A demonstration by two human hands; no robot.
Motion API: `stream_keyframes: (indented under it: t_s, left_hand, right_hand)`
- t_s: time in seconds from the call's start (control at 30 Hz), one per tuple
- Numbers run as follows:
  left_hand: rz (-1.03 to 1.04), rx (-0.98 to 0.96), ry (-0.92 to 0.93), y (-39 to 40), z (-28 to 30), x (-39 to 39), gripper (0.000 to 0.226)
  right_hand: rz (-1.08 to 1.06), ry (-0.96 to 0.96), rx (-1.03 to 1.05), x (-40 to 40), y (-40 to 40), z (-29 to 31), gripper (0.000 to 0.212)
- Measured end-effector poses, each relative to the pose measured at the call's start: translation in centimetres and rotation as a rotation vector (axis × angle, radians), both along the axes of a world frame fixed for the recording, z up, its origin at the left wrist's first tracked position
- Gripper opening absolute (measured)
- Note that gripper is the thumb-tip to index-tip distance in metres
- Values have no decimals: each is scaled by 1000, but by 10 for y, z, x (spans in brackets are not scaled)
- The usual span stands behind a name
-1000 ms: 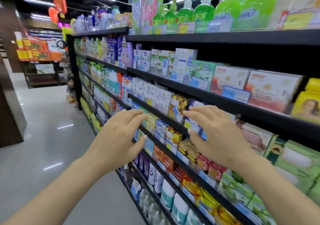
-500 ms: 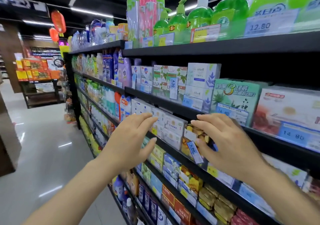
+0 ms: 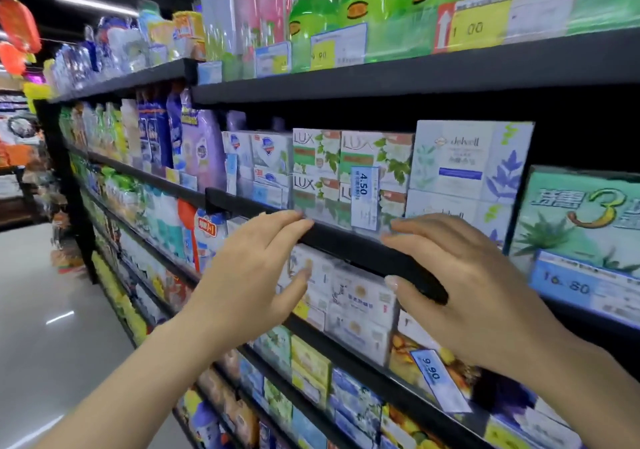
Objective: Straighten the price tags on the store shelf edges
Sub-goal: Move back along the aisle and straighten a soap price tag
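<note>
A blue and white price tag reading 4.50 (image 3: 364,198) stands turned on end against the Lux soap boxes (image 3: 349,171), above the black shelf edge (image 3: 349,244). My left hand (image 3: 252,275) is raised just left of it, fingers straight, fingertips at the shelf edge. My right hand (image 3: 464,289) is just right of and below the tag, fingers loosely bent, thumb under the edge; neither hand holds anything. One shelf down, a 9.90 tag (image 3: 438,381) hangs tilted. A 16.80 tag (image 3: 581,286) sits level at the right.
Black shelves run away to the left, full of soap boxes, detergent bags (image 3: 194,143) and green pump bottles (image 3: 346,8) on the top shelf with more tags (image 3: 337,46). A grey aisle floor (image 3: 52,327) lies at the left.
Both hands have risen from the shelf with the tilted 9.90 tag to the shelf above, and now flank the upended 4.50 tag. My view has moved closer and upward.
</note>
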State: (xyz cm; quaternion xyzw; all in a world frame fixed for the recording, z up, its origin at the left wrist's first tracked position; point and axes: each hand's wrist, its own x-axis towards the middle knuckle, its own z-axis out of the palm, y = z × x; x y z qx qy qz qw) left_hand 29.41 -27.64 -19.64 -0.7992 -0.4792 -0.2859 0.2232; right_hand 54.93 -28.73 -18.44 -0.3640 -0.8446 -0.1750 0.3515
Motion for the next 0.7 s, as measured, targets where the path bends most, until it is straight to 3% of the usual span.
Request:
stream_keyframes:
  t_s: [0.4,0.7]
  left_hand:
    - [-522,79,-39,123,10,-34,45]
    - [-705,113,-38,150,-2,-41,44]
  right_hand:
    - [-385,78,43,-60,24,2,42]
    - [-612,149,92,-92,28,-5,42]
